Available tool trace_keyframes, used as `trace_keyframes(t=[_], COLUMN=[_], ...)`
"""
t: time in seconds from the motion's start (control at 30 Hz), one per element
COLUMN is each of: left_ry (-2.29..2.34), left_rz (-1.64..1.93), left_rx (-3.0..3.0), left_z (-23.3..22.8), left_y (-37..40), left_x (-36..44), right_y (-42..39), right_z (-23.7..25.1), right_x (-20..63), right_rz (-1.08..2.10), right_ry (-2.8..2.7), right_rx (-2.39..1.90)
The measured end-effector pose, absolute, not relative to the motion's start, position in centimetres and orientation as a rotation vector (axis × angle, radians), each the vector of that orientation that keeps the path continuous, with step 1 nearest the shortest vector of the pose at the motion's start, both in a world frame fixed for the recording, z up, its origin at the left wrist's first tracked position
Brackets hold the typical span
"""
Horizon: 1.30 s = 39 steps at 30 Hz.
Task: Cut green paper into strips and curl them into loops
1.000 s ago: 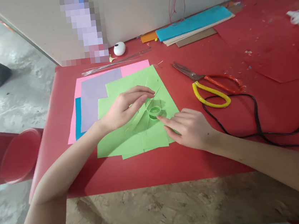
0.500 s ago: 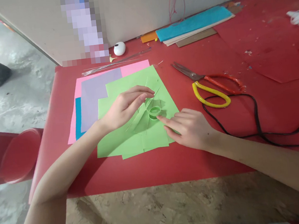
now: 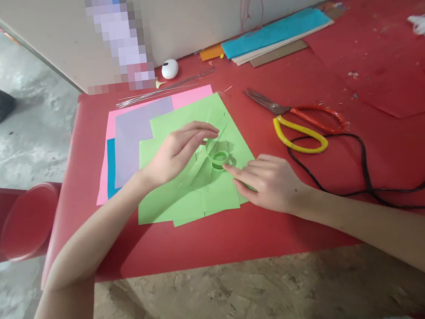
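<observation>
My left hand (image 3: 175, 153) arches over a stack of light green paper sheets (image 3: 171, 200), its fingertips pinched on a thin green strip (image 3: 193, 173) that slants up from the paper. A small green tape ring (image 3: 220, 159) lies on the sheets just right of those fingertips. My right hand (image 3: 271, 181) rests flat on the green paper's right edge, fingers spread, with the index fingertip touching the ring. Pink (image 3: 190, 96), lilac (image 3: 133, 138) and blue (image 3: 111, 166) sheets lie under the green ones.
The red table (image 3: 221, 240) also holds scissors with yellow and orange handles (image 3: 300, 124), a black cable (image 3: 367, 172), thin wires (image 3: 158, 91), a white oval object (image 3: 169, 68) and a stack of blue and brown sheets (image 3: 278, 34). A red stool (image 3: 23, 222) stands at the left.
</observation>
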<state>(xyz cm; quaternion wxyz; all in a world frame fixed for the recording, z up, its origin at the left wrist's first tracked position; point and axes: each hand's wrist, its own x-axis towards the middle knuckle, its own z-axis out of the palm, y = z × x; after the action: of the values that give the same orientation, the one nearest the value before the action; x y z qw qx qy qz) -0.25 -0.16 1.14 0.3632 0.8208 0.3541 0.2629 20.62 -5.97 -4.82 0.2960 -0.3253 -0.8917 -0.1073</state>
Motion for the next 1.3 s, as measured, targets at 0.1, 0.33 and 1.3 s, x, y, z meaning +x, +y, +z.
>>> trace_keyframes(t=[0.1, 0.33, 1.3], left_ry=[0.913, 0.902, 1.559], left_rz=[0.676, 0.682, -0.338], left_rx=[2.113, 2.189, 2.971], left_z=[1.1, 1.2, 0.7], left_y=[-0.1, -0.2, -5.3], left_x=[-0.3, -0.2, 2.1], right_y=[-6.0, -6.0, -4.0], right_z=[-4.8, -4.6, -1.6], right_x=[20.6, 20.6, 23.7], right_rz=[-0.274, -0.276, -0.605], right_ry=[-2.379, -2.376, -2.31], right_rx=[-0.864, -0.864, -1.731])
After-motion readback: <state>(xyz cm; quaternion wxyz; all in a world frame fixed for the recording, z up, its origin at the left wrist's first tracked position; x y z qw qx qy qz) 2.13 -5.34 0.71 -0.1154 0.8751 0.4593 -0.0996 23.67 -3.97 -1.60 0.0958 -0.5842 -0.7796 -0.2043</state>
